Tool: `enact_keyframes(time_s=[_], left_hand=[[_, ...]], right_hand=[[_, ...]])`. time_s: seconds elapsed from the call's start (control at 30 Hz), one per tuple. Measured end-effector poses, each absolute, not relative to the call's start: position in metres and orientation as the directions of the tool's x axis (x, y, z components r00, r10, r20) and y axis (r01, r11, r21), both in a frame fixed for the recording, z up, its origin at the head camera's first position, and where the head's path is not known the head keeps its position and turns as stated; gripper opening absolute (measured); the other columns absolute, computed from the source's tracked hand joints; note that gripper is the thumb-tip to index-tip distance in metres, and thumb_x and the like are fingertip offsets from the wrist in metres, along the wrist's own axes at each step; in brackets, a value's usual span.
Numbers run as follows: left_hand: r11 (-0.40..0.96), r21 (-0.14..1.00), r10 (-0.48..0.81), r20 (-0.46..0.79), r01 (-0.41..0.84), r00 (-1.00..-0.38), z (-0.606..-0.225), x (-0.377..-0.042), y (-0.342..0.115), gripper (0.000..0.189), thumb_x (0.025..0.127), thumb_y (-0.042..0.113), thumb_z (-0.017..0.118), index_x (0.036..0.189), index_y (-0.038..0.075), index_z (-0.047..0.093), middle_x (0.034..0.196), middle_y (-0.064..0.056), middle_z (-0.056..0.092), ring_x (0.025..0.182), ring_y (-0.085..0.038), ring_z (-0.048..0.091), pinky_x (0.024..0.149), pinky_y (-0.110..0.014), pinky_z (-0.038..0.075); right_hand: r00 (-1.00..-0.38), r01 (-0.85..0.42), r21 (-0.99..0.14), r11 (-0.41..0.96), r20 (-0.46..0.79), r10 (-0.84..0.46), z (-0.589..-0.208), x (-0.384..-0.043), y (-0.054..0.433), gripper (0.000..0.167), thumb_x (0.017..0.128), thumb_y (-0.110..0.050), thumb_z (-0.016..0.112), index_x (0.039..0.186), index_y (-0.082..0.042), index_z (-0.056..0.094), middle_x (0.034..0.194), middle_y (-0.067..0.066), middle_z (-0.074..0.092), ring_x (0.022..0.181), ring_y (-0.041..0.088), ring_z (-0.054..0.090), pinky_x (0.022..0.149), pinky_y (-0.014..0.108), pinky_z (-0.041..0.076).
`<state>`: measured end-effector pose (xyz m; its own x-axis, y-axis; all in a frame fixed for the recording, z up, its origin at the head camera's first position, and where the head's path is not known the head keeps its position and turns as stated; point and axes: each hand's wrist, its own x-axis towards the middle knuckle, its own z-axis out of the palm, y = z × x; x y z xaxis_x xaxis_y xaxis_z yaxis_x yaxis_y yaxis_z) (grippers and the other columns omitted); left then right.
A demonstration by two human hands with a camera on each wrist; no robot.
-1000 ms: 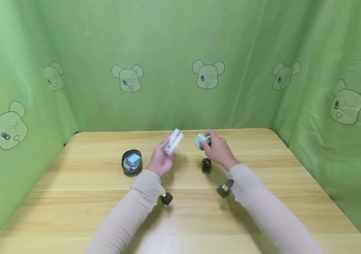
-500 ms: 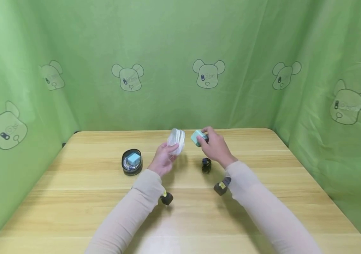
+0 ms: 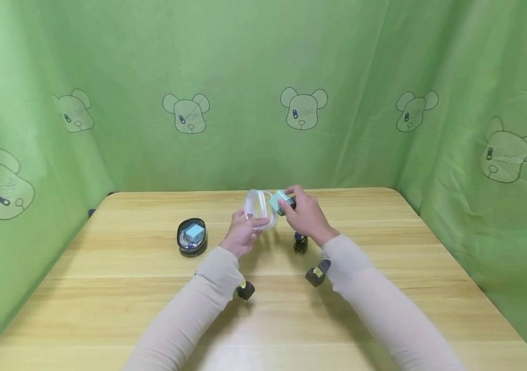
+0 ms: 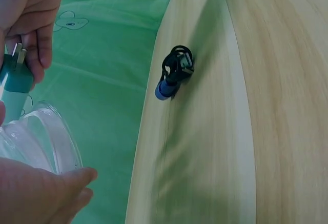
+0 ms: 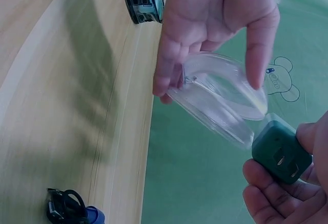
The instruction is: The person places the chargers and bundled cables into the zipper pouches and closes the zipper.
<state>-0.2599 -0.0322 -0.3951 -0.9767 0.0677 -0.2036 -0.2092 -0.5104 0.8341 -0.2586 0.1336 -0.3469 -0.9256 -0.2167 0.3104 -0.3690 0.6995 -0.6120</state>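
I log pale wood-grain table, wrinkled green fabric curtain behind. L hand grips clr., smooth, rounded plastic case, halves apart, above table; R hand pinches two-tone green cube-shaped plug adapter beside case, contact unclear. Coiled blk. cable on table.

Brightly lit table, soft shadows, dimmer wrist views

1. Desk: curtain behind far edge and beside both side edges.
2. First case: on desk, left of middle, toward far edge; inside, charger and cord.
3. Cable: on desk, right of middle, about level with first case.
4. Second case: in left hand, above desk, near far edge.
5. Second charger: in right hand, just right of second case.
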Motion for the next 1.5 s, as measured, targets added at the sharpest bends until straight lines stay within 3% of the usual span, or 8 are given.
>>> enact_keyframes(time_s=[0.3,0.47,0.93,1.07,1.17,1.5], left_hand=[[-0.663,0.706,0.153,-0.197,-0.248,-0.968,-0.395,-0.256,-0.032,0.084,0.083,-0.017,0.056,0.148,0.010,0.010,0.150,-0.023,0.018,0.134,-0.036,0.033,0.108,-0.036,0.039],[-0.695,0.666,0.200,-0.185,-0.272,-0.962,-0.396,-0.251,-0.034,0.081,0.087,-0.015,0.052,0.149,0.012,0.006,0.151,-0.023,0.017,0.134,-0.035,0.035,0.110,-0.036,0.037],[-0.672,0.677,0.271,-0.152,-0.300,-0.950,-0.392,-0.249,-0.032,0.082,0.087,-0.016,0.051,0.147,0.019,0.007,0.149,-0.023,0.020,0.132,-0.034,0.037,0.109,-0.032,0.037],[-0.656,0.687,0.294,-0.150,-0.313,-0.944,-0.392,-0.248,-0.030,0.082,0.087,-0.016,0.051,0.146,0.020,0.008,0.147,-0.022,0.022,0.128,-0.033,0.041,0.103,-0.031,0.041],[-0.649,0.689,0.305,-0.155,-0.324,-0.940,-0.392,-0.248,-0.028,0.081,0.087,-0.016,0.051,0.146,0.021,0.010,0.147,-0.022,0.024,0.123,-0.032,0.043,0.102,-0.032,0.043],[-0.683,0.643,0.315,-0.166,-0.345,-0.934,-0.392,-0.246,-0.029,0.077,0.087,-0.014,0.051,0.144,0.021,0.014,0.146,-0.023,0.026,0.129,-0.036,0.039,0.107,-0.038,0.040]], right_hand=[[-0.917,-0.388,-0.597,0.702,0.325,-0.231,-0.352,-0.258,0.134,0.037,0.101,-0.024,0.053,0.126,0.003,0.048,0.095,0.019,0.065,0.080,0.028,0.063,0.068,0.037,0.058],[-0.916,-0.392,-0.590,0.706,0.325,-0.237,-0.354,-0.257,0.136,0.038,0.100,-0.023,0.055,0.125,0.004,0.048,0.091,0.018,0.064,0.076,0.026,0.063,0.064,0.034,0.057],[-0.925,-0.364,-0.591,0.719,0.323,-0.203,-0.353,-0.260,0.135,0.035,0.096,-0.024,0.062,0.119,0.000,0.053,0.096,0.017,0.063,0.079,0.027,0.062,0.063,0.032,0.057],[-0.920,-0.373,-0.584,0.721,0.333,-0.206,-0.354,-0.260,0.133,0.035,0.095,-0.023,0.064,0.119,0.000,0.054,0.096,0.017,0.063,0.078,0.026,0.061,0.062,0.031,0.057],[-0.915,-0.383,-0.576,0.722,0.341,-0.214,-0.355,-0.260,0.131,0.033,0.094,-0.021,0.065,0.117,0.000,0.056,0.096,0.016,0.064,0.077,0.026,0.061,0.062,0.031,0.057],[-0.898,-0.414,-0.536,0.736,0.375,-0.232,-0.355,-0.262,0.127,0.033,0.090,-0.020,0.070,0.113,0.002,0.062,0.094,0.014,0.066,0.078,0.024,0.062,0.067,0.031,0.057]])
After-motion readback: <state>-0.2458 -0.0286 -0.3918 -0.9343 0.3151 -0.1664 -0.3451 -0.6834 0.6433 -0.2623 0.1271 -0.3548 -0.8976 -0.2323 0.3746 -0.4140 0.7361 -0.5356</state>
